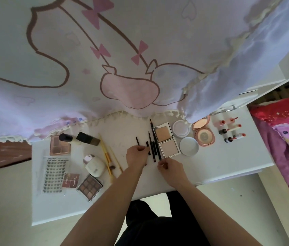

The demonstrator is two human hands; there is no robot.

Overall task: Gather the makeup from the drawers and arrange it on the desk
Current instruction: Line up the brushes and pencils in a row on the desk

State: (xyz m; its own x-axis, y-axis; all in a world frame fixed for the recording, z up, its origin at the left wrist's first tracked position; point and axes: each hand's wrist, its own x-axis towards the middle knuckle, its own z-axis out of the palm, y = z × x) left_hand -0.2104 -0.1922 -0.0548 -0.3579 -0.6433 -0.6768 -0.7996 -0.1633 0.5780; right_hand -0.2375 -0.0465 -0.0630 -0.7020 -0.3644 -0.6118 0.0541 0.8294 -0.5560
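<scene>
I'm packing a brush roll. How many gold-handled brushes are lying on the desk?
2. A thicker brush and a thinner brush lie side by side on the desk, between the white case and the left hand. More may lie hidden beneath that hand.

Black slim makeup pencils (154,151) lie by my fingers (143,148) on the white desk (229,157); beyond them hangs a pale cloth (122,41), brown cartoon outlines, pink bows.

Dark pencils (153,148) side by side mid-desk (229,157) — compacts (166,139), lipsticks (232,130) rightward.
</scene>
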